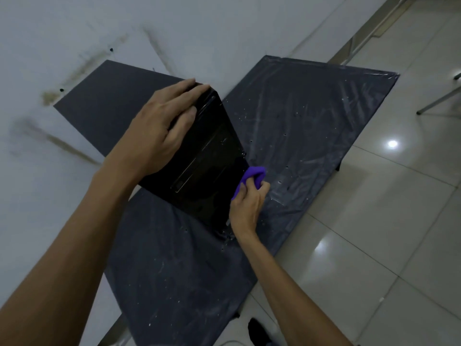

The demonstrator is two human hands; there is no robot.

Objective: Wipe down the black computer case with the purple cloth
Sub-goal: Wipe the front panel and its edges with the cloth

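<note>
A glossy black rectangular computer case [207, 161] stands on a dark grey table [179, 278] whose top is wrapped in crinkled, scuffed plastic film. The view looks down from head height, so the case's shiny upper face fills the middle of the scene, with a faint outlined rectangle visible on it. The table sits against a pale grey wall [62, 46] marked with brownish smears and a few small dark holes.

The person's left hand [159, 131] lies flat on the case's upper face near its far corner, palm down, fingers spread loosely and reaching over the far edge, thumb resting on the glossy surface. The bare left forearm stretches in from the lower left corner.

The right hand [245, 208] is lower, at the right side of the case near its bottom corner. Its fingers are curled closed around a bunched purple cloth [253, 177], which bulges out above the knuckles and presses against the right edge of the case, just above the tabletop. The bare right forearm comes in from the bottom right.

To the right, glossy white floor tiles [374, 221] reflect ceiling lights. A thin metal furniture leg [439, 99] shows at the far right edge, and a black shoe [258, 330] shows at the bottom, just past the table's near corner.
</note>
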